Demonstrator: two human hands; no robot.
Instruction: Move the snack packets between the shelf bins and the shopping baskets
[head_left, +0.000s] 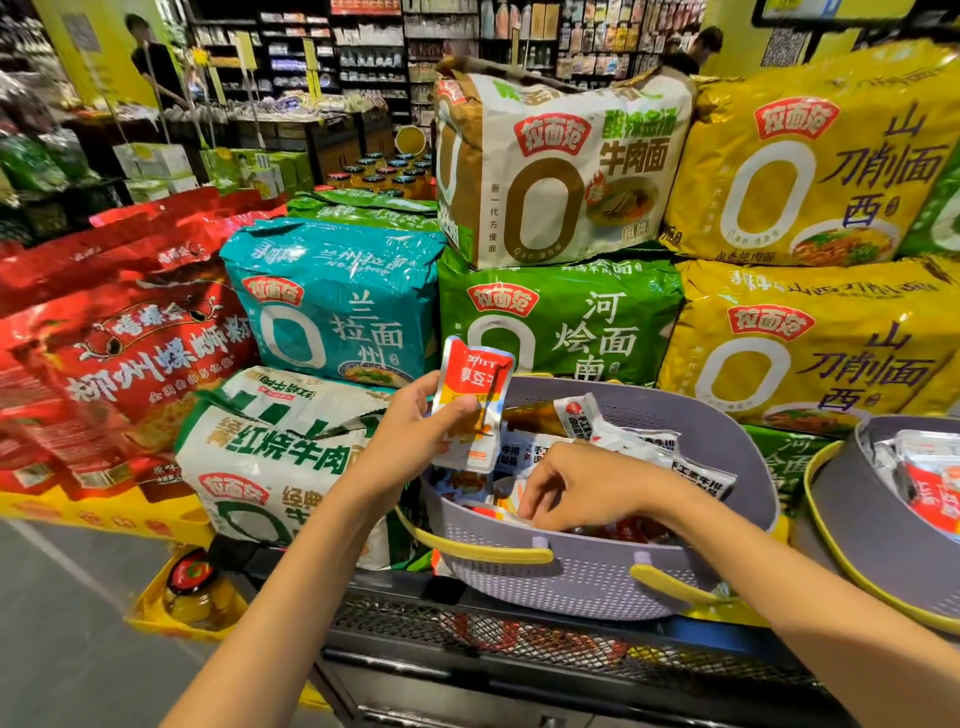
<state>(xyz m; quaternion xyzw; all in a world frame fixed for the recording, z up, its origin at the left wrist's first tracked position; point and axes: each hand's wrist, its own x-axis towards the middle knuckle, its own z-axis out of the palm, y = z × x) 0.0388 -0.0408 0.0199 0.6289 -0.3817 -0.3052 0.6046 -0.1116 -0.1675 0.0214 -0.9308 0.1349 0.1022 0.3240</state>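
My left hand (415, 415) grips a small red-and-white snack packet (470, 384), held upright above the left rim of a purple perforated basket (582, 582) with yellow handles. Inside that basket my right hand (576, 491) reaches down with curled fingers among several small snack packets (613, 441); whether it pinches one is hidden. A second purple basket (862, 525) at the right edge holds more red-and-white packets (930, 483).
Large noodle multipacks are stacked behind and beside the baskets: red (119, 353), teal (332, 301), green (561, 317), yellow (810, 332), white (270, 457). A black wire-mesh shelf (519, 639) lies under the baskets. Two people stand at the far shelves.
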